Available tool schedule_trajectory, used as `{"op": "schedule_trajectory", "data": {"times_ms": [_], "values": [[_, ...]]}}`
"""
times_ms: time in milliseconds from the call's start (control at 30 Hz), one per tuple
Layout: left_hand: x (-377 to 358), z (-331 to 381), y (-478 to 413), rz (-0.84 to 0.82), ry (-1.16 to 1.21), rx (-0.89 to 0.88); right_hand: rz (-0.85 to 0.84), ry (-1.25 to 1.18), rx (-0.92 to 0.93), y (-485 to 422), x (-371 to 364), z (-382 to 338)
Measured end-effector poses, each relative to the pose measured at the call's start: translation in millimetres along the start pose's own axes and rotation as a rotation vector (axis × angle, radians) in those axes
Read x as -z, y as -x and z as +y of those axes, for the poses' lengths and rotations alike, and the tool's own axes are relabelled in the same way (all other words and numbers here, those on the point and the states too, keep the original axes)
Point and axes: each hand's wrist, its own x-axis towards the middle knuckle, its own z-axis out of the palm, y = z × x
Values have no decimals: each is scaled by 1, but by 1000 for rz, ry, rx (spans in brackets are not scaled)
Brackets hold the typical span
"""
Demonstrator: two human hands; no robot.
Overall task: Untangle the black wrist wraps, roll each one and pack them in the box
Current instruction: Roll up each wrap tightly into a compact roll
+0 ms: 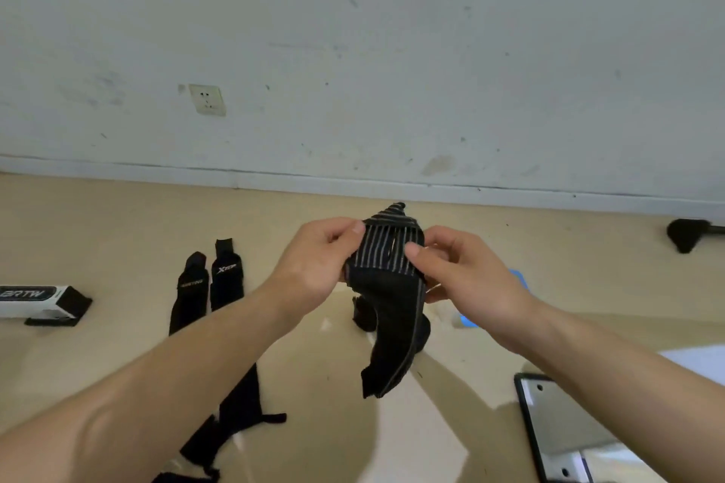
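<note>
A black wrist wrap with grey stripes [386, 259] is held up above the floor, partly rolled at the top, its loose tail hanging down. My left hand [317, 259] pinches the roll's left side and my right hand [467, 271] pinches its right side. Two more black wraps [208, 286] lie flat on the floor to the left, their printed labels facing up. Another black strap [235, 412] lies under my left forearm. The open white and black box [39, 304] lies at the far left edge.
The beige floor [117, 227] meets a white wall with a socket [207, 100]. A dark-framed mirror-like panel [557, 423] lies at lower right. A blue item [518, 278] shows behind my right hand. A black object [686, 233] sits at the far right.
</note>
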Motion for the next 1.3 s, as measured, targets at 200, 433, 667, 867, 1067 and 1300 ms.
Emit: {"op": "schedule_trajectory", "data": {"times_ms": [200,433,667,867,1067,1300], "values": [[-14,-12,-1,124,52,-55,63,-27,-55,-12,0,20],[-10,-18,-5,172,-181,-272,-16,-186,-88,-22,-1,24],[-16,-23,-5,236,-109,-202,-130,-372,-138,-27,2,28],[-12,-18,-3,229,24,-122,-209,-473,-172,-25,8,23],[-11,-10,8,134,1,-164,-103,-538,-188,-19,12,19],[-15,-7,9,256,59,-53,-52,-451,-86,-11,4,13]]}}
